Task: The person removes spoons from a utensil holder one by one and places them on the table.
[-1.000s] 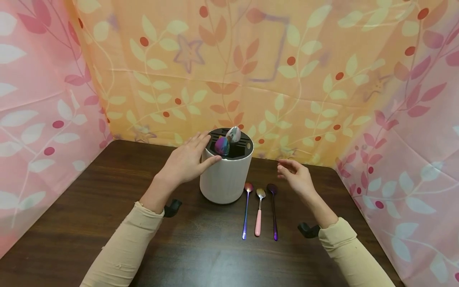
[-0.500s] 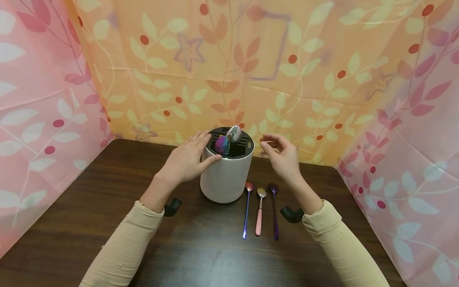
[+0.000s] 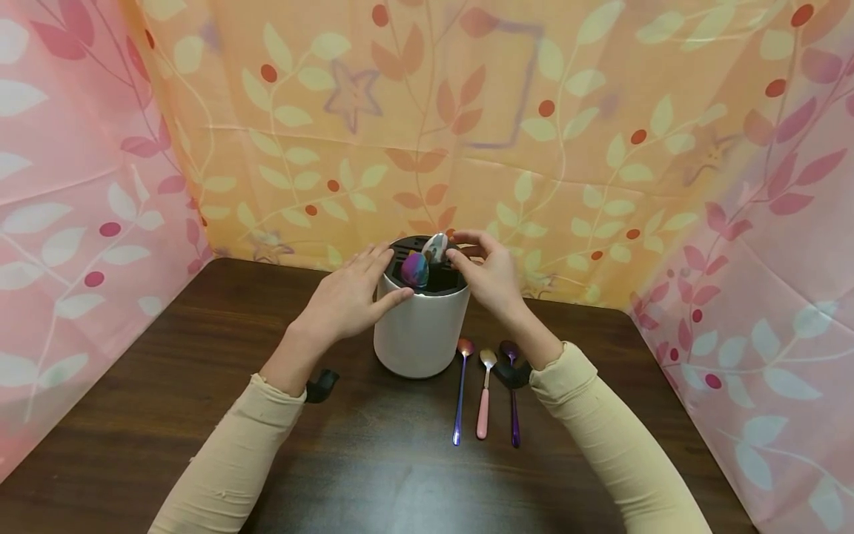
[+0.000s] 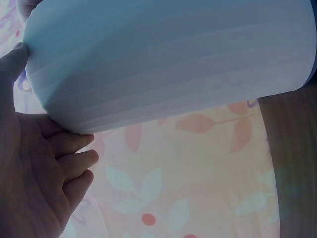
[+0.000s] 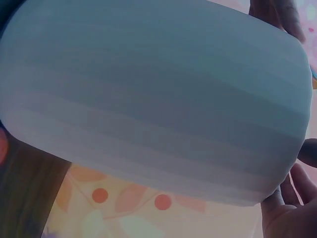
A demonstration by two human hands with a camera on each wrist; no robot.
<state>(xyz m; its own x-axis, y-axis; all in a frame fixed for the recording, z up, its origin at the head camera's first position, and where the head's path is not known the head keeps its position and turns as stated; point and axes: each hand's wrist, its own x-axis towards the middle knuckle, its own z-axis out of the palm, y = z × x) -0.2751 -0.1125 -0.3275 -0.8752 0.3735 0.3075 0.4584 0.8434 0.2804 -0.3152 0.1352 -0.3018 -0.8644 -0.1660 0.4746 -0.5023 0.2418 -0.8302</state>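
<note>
A white cylindrical utensil holder [image 3: 420, 337] with a slotted black top stands upright on the table. Two spoon heads stick out of it: a silver spoon [image 3: 437, 246] and a rainbow-coloured spoon [image 3: 415, 268]. My left hand [image 3: 343, 297] rests against the holder's left side at the rim, fingers fairly straight and thumb along the front. At the right rim is my right hand [image 3: 490, 271], its thumb and forefinger apart, tips right at the silver spoon's edge. In the right wrist view the holder's white wall [image 5: 158, 99] hides part of the fingers.
On the table [image 3: 333, 460], to the holder's right, lie a blue-purple long spoon [image 3: 459, 400], a pink-handled spoon [image 3: 482, 415] and a dark purple spoon [image 3: 515, 426], partly behind the right wrist's black camera mount [image 3: 514, 375]. Patterned cloth [image 3: 300, 148] hangs behind and at both sides.
My right hand has moved left and away from me, from beyond the loose spoons to the holder's rim by the silver spoon. My left hand has stayed on the holder.
</note>
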